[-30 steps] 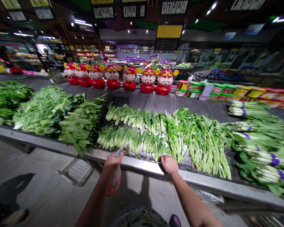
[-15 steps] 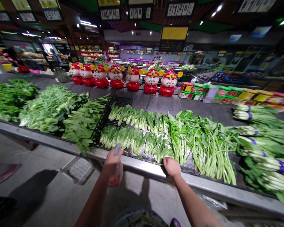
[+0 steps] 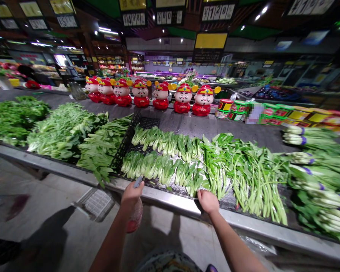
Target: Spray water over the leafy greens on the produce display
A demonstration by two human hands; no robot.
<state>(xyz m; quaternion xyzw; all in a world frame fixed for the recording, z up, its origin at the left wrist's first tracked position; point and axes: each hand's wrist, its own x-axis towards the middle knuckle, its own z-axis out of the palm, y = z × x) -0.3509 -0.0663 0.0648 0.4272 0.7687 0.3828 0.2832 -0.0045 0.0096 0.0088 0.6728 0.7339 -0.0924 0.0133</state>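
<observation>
My left hand [image 3: 131, 195] is closed round the top of a pinkish spray bottle [image 3: 136, 216], whose grey nozzle points at the bok choy. The bottle hangs below the metal edge [image 3: 170, 199] of the produce stand. My right hand [image 3: 207, 201] rests on that edge with its fingers curled under, touching the leaves of the bok choy [image 3: 163, 166]. The bok choy lies in two rows on a perforated tray. Long-stemmed greens [image 3: 252, 173] lie just right of my right hand.
Leafy greens [image 3: 62, 130] are piled at the left, and bundles with purple bands [image 3: 317, 177] at the right. A row of red figurines [image 3: 158, 94] and tins [image 3: 235, 111] stands behind. A floor drain grate [image 3: 95, 203] lies below the stand.
The view has shifted a little to the left and both hands have drifted slightly right along the edge. The left hand still holds the bottle, which rose and then sank again.
</observation>
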